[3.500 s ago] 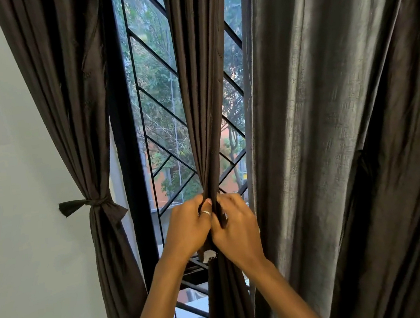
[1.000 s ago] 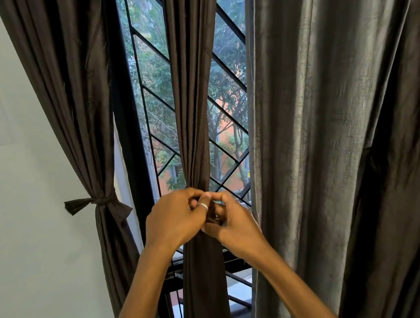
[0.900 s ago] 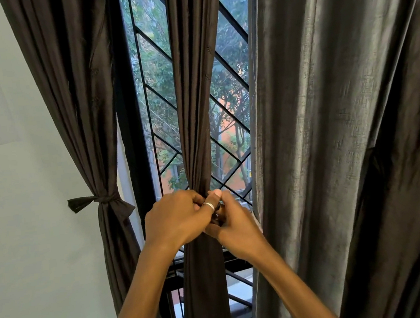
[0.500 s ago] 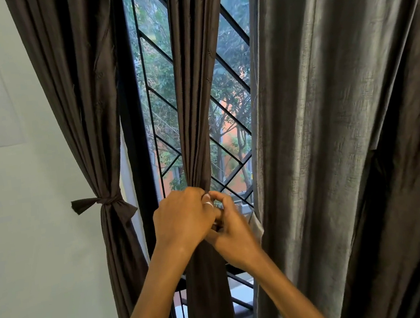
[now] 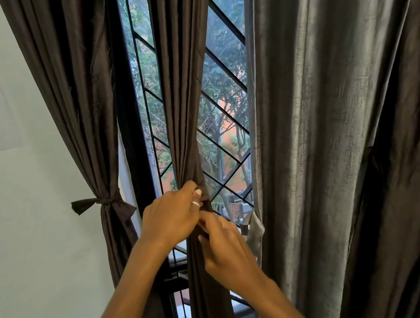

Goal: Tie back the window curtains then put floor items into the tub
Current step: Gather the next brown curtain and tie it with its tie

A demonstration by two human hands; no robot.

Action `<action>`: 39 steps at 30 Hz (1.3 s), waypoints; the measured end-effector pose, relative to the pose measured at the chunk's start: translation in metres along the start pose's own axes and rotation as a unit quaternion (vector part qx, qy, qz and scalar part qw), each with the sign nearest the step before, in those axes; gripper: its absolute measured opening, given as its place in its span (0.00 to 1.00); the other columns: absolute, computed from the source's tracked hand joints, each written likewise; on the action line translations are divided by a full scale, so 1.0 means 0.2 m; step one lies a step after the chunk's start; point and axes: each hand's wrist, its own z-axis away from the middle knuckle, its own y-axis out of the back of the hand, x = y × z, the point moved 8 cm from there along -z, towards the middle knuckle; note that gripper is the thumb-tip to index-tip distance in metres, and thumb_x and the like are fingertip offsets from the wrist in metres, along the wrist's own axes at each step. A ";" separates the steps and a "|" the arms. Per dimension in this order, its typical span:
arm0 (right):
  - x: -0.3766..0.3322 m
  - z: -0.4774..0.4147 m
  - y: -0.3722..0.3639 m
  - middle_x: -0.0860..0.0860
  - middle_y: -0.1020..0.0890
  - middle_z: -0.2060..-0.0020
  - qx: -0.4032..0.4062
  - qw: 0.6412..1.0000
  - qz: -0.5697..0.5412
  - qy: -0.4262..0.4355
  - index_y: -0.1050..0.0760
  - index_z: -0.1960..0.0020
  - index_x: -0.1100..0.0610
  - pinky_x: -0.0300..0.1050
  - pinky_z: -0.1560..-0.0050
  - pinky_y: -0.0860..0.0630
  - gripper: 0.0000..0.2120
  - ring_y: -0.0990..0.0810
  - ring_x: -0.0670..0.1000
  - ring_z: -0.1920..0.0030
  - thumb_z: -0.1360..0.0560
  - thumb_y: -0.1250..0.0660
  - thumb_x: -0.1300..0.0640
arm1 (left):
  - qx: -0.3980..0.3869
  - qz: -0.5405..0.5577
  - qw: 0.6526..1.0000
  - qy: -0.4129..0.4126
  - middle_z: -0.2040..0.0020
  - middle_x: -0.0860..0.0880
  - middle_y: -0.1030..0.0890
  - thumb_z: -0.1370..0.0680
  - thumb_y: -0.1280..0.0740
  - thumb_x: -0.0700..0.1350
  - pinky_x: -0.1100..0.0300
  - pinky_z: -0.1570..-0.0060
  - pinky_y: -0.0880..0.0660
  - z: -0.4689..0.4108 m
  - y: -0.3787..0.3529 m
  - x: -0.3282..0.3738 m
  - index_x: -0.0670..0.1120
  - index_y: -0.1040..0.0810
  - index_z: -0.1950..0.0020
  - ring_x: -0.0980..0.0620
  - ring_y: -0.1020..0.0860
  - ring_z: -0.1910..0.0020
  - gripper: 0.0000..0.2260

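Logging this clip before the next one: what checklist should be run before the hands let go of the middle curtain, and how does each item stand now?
1. Left curtain tied back: ok, cinched at its waist.
2. Middle curtain gathered into a narrow bunch: ok.
3. Left hand grip on the bunch: ok, fingers curled round it.
4. Right hand grip: ok, it pinches the fabric just below the left hand.
5. Middle curtain tied off: cannot tell, the hands cover that spot.
6. Grey right curtain tied back: not ok, it hangs loose.
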 end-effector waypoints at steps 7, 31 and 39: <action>-0.02 -0.15 0.24 0.56 0.27 0.35 -0.005 0.976 0.205 0.075 0.28 0.36 0.58 0.52 0.60 0.22 0.18 0.21 0.59 0.51 0.24 0.34 0.67 | -0.023 0.047 0.998 -0.036 0.65 0.51 0.25 0.17 0.52 0.58 0.44 0.61 0.22 0.02 -0.01 -0.11 0.56 0.35 0.48 0.49 0.24 0.66 0.10; 0.04 -0.53 0.26 0.49 0.22 0.67 -0.117 0.983 -0.139 0.009 0.33 0.46 0.54 0.37 0.70 0.34 0.14 0.32 0.48 0.75 0.22 0.28 0.52 | 0.174 0.057 0.979 -0.089 0.71 0.55 0.25 0.19 0.53 0.65 0.52 0.74 0.25 0.20 0.09 -0.18 0.59 0.32 0.46 0.55 0.25 0.74 0.16; 0.03 -0.51 0.26 0.42 0.20 0.70 -0.029 0.989 -0.145 0.027 0.21 0.50 0.48 0.36 0.71 0.33 0.05 0.27 0.43 0.74 0.24 0.27 0.55 | 0.360 -0.122 0.903 -0.201 0.72 0.48 0.25 0.19 0.33 0.49 0.54 0.80 0.29 0.31 0.10 -0.05 0.42 0.17 0.55 0.51 0.29 0.76 0.13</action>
